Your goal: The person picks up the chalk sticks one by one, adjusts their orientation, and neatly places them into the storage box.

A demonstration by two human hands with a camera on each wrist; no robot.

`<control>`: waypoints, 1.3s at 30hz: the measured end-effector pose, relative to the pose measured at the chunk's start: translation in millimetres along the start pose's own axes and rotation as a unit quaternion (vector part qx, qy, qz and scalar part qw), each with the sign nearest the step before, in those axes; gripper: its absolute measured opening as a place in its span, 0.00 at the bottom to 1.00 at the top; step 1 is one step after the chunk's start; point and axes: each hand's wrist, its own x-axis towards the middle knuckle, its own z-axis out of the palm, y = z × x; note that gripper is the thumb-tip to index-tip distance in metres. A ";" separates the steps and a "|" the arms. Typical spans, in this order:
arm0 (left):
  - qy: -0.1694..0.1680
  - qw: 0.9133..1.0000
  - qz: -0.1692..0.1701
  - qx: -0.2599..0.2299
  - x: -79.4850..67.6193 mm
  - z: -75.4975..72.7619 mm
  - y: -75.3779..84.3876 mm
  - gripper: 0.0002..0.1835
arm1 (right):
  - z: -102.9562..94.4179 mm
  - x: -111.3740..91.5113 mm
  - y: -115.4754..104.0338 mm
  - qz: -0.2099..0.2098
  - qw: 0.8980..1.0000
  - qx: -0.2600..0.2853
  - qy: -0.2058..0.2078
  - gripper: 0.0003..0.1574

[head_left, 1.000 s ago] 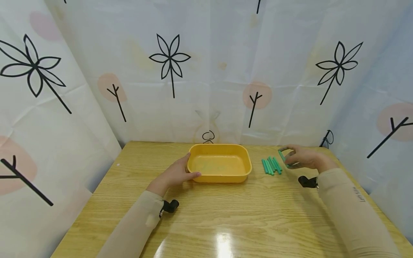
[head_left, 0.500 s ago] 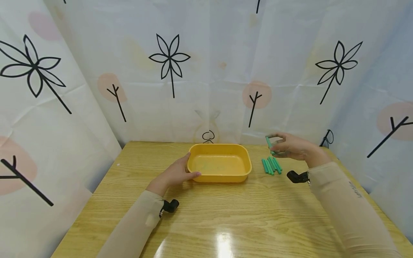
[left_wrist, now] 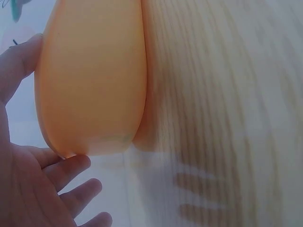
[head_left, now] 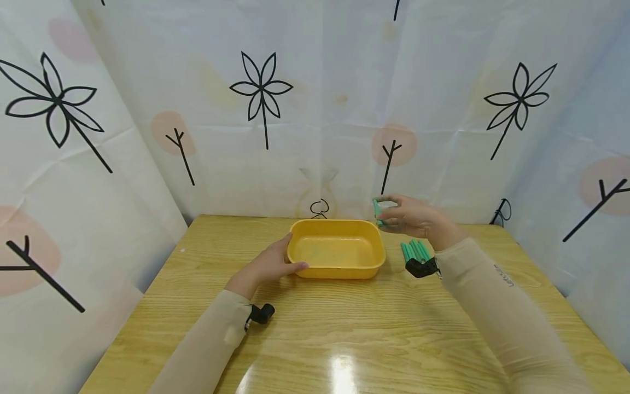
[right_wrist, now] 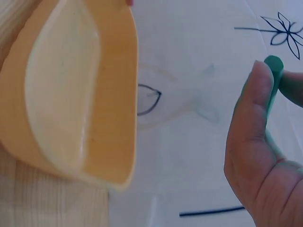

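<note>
A yellow plastic tub stands on the table. My left hand holds its left end, thumb at the front rim and fingers along the side; in the left wrist view some fingers spread below the tub's wall. My right hand pinches a green stick, chalk-like, between thumb and fingers, raised just off the tub's back right corner. The round end of that stick shows above the thumb in the right wrist view. Several more green sticks lie side by side right of the tub, partly covered by the wrist camera.
The wooden table runs up to a white patterned curtain behind and at both sides. A black wire-like object stands at the back right corner. Black wrist cameras jut from both sleeves.
My right hand has carried the green stick leftward and up, from right of the loose sticks to beside the tub's back right corner. The left hand and tub have stayed put.
</note>
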 end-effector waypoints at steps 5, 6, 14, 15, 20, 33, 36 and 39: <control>-0.002 1.000 0.002 0.004 1.2 0.4 -1.4 0.61 | 19.6 16.2 1.2 0.001 0.999 0.040 0.003 0.44; -0.001 1.000 0.002 0.004 1.5 0.6 -1.8 0.61 | 23.5 19.7 1.5 0.002 0.999 0.043 0.004 0.43; -0.003 1.000 0.004 -0.001 2.5 0.7 -2.2 0.61 | 48.8 49.1 12.1 0.030 0.996 0.083 0.006 0.43; -0.003 1.000 0.003 0.000 2.4 0.6 -2.0 0.61 | 51.5 52.7 14.4 0.034 0.996 0.086 0.007 0.42; -0.004 1.000 0.003 -0.009 1.8 -0.5 -0.5 0.61 | 65.0 71.2 29.4 0.051 0.993 0.106 0.015 0.41; -0.005 1.000 -0.001 -0.009 0.5 -2.0 2.6 0.57 | 93.8 109.6 71.8 0.078 0.996 0.042 0.032 0.40; -0.004 1.000 0.001 -0.009 0.6 -2.1 2.6 0.57 | 97.4 114.7 78.6 0.084 0.996 0.019 0.038 0.40; -0.006 1.000 -0.001 -0.010 0.6 -1.8 2.6 0.57 | 101.7 117.2 82.6 0.093 0.995 0.009 0.038 0.40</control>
